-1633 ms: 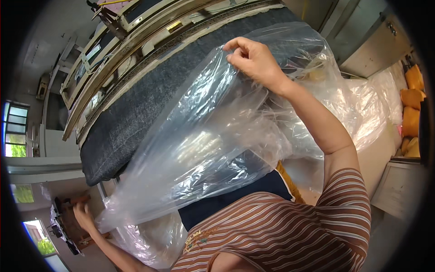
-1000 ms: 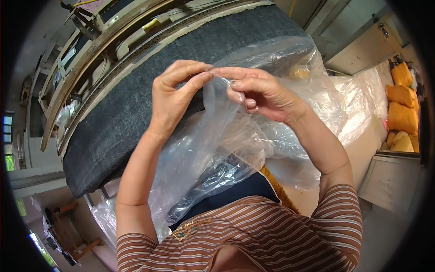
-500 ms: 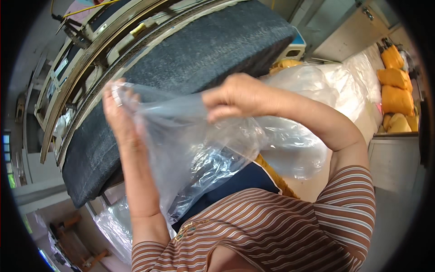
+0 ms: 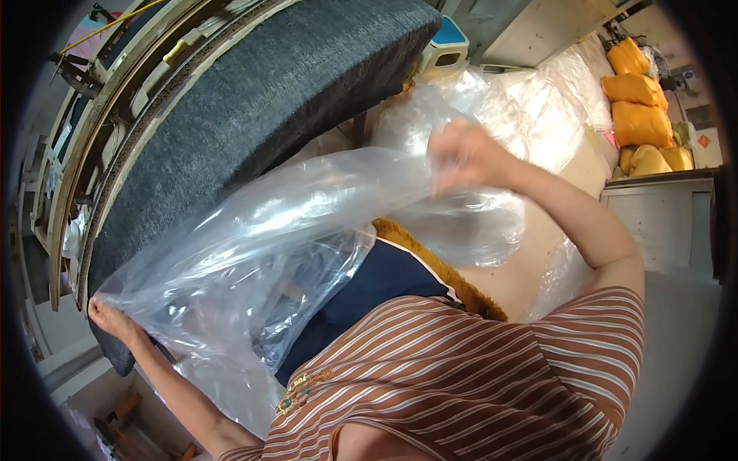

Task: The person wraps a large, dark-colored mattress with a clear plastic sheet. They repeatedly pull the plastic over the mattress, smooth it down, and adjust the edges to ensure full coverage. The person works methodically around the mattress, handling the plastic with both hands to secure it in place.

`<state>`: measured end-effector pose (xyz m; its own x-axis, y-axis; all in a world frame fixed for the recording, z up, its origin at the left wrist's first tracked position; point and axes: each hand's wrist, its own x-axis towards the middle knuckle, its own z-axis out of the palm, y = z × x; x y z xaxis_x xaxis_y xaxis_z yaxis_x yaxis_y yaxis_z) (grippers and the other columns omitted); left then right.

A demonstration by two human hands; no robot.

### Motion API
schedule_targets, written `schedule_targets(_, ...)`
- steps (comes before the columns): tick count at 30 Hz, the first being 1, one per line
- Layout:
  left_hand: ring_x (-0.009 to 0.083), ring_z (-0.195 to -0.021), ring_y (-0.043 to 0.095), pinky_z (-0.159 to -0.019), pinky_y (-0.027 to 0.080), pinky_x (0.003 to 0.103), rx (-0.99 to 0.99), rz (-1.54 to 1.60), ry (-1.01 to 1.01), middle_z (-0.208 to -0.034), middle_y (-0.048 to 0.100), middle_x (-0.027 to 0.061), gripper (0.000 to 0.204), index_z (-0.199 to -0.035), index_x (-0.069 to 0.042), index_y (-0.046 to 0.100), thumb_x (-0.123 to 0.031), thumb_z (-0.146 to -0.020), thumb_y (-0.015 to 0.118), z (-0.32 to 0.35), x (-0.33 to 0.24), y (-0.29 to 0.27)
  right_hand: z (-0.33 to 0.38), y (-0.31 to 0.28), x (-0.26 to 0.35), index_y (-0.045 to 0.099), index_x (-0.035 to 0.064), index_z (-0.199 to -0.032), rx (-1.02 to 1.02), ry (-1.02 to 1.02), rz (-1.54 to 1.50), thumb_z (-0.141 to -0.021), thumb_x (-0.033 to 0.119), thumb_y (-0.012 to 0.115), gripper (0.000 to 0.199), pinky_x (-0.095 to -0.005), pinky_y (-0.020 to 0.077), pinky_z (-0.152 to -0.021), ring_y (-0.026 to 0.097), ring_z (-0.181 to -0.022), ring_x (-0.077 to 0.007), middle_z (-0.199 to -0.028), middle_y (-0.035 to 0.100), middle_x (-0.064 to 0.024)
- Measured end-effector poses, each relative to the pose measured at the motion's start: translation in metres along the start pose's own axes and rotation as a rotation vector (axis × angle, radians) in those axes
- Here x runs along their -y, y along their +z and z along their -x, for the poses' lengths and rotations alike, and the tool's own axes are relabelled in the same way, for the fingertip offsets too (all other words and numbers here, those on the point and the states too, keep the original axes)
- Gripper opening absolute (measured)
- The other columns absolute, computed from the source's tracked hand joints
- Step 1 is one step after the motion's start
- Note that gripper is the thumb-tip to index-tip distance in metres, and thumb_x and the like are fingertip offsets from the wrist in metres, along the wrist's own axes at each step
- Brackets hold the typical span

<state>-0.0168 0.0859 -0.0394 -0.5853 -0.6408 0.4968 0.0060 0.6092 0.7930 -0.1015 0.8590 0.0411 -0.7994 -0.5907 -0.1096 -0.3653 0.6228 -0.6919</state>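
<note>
A large clear plastic bag stretches across in front of me, from one hand to the other. My left hand is closed on one end of it, low at the left by the end of the dark padded surface. At the upper right, my right hand grips the other end; motion blurs its fingers a little. Between them the plastic hangs slack and creased over my lap, with light glinting on its folds. Part of it drapes along the front edge of the dark padded surface.
Behind the padded surface run long curved rails of a machine. A stool with a blue top stands beyond it. More clear plastic lies heaped on the right, near stacked orange bundles and a pale cabinet.
My hands have moved far apart: the left down and leftward, the right out to the right. The plastic bag, bunched between them before, is now drawn out wide.
</note>
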Motion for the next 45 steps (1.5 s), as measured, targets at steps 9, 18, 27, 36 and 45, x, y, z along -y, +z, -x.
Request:
schedule_targets(9,0.0413,-0.094,0.053,-0.082,0.043,0.042,-0.054,-0.870,0.124,-0.102,0.055,0.0250,0.027,-0.107,0.001,0.048,-0.023,-0.097,0.045,-0.029,0.053,-0.107,0.029,-0.165,-0.227,0.070,0.0101,-0.086,0.168,0.731,1.304,-0.080,0.015,0.056,0.016,-0.0583,0.0357,-0.096,0.061,-0.102,-0.0276,-0.098,0.068,-0.0107)
schedule_targets(18,0.0456,-0.101,0.053,-0.083,0.042,0.050,-0.137,-1.176,-0.176,-0.111,0.057,0.0275,0.030,-0.108,0.001,0.048,-0.024,-0.096,0.036,-0.031,0.099,-0.164,-0.196,-0.204,-0.051,0.056,0.0033,-0.105,-1.314,-0.040,0.722,-0.088,0.030,0.056,0.032,-0.0436,0.0450,-0.080,0.058,-0.093,-0.0368,-0.100,0.061,-0.0172)
schedule_targets(27,0.0438,-0.103,0.054,-0.087,0.044,0.047,0.087,-1.404,0.033,-0.113,0.055,0.0284,0.036,-0.117,0.003,0.048,-0.024,-0.095,0.039,-0.053,0.147,-0.242,-0.254,-0.108,-0.144,0.052,0.0047,-0.125,-0.630,-0.091,0.448,-0.092,0.042,0.049,0.050,-0.0370,0.0375,-0.100,0.047,-0.122,-0.0317,-0.130,0.051,-0.0173)
schedule_targets(36,0.0251,-0.101,0.058,-0.088,0.044,0.034,-0.321,-0.534,-0.205,-0.108,0.063,0.0145,0.038,-0.109,-0.002,0.062,-0.034,-0.091,0.051,-0.066,0.089,-0.086,-0.260,-0.153,-0.192,0.051,-0.0035,-0.129,-0.451,0.382,0.070,-0.095,0.049,0.042,0.063,-0.0310,0.0324,-0.103,0.047,-0.124,-0.0242,-0.134,0.051,-0.0151)
schedule_targets(45,0.0178,-0.076,0.063,-0.071,0.048,0.031,-0.534,-0.235,-0.060,-0.081,0.067,0.0083,0.023,-0.095,-0.005,0.063,-0.025,-0.085,0.059,-0.055,0.078,-0.071,-0.342,-0.052,0.006,0.060,0.0031,-0.109,-0.702,-0.292,0.094,-0.098,0.027,0.047,0.030,-0.0330,0.0446,-0.086,0.057,-0.092,-0.0194,-0.104,0.061,-0.0098)
